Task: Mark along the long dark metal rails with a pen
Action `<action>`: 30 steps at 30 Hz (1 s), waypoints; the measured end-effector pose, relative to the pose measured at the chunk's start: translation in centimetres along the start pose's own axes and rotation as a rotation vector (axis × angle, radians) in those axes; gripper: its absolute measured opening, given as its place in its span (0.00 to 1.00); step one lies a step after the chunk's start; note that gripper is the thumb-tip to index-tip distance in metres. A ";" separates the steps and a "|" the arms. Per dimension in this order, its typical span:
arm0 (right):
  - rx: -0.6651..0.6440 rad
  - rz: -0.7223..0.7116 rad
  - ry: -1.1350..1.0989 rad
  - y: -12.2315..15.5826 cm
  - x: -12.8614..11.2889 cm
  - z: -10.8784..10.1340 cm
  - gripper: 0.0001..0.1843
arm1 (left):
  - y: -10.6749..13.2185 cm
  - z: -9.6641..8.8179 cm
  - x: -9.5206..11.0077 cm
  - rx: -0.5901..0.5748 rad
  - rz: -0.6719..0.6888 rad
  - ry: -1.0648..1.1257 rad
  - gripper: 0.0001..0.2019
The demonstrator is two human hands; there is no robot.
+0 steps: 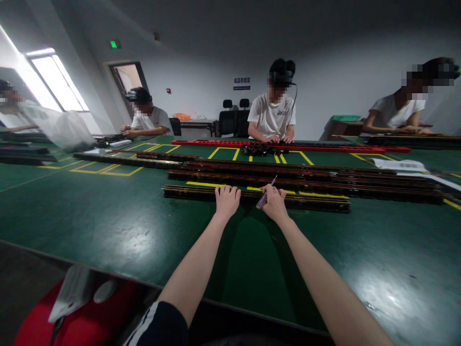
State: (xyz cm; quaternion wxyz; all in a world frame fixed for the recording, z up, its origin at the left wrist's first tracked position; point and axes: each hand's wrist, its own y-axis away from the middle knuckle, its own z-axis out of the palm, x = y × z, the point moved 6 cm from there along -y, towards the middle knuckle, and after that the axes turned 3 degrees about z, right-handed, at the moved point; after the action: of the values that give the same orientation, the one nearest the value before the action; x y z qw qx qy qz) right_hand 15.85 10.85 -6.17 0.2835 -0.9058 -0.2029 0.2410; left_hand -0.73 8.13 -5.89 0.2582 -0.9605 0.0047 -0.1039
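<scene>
A bundle of long, dark rails (317, 200) with gold-coloured edges lies crosswise on the green table in front of me. My left hand (227, 199) grips it near the middle, fingers bent over the top and far side; the thumb is hard to see. To the right, my right hand (274, 202) is closed around a slim screwdriver (261, 201) with a clear purplish handle. Its thin metal shaft points up and away, past the bundle's far edge. The right wrist is just in front of the rails, and the fingertips partly hide the metal.
Behind the bundle lie more long dark rails (309, 178). Red racks (216, 142) and a black heap of small parts (264, 150) are farther back. Paper (399, 165) lies right, a plastic bag (70, 129) left. Several co-workers, one a person in white (272, 115), sit around the table (108, 206).
</scene>
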 end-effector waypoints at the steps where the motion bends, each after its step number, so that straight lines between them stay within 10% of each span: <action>1: -0.008 -0.003 0.000 0.0 -0.1 0.0 0.19 | 0.0 0.0 0.0 0.001 0.002 0.002 0.21; 30: -0.060 -0.078 0.155 0.0 -0.7 0.2 0.18 | 0.0 0.0 0.2 0.014 0.009 0.008 0.20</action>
State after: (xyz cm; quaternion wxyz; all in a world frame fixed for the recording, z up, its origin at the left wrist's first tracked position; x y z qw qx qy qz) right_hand 15.13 10.59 -6.07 0.2803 -0.9211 -0.2229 0.1527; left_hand -0.52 8.09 -5.81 0.2654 -0.9582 0.0093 -0.1065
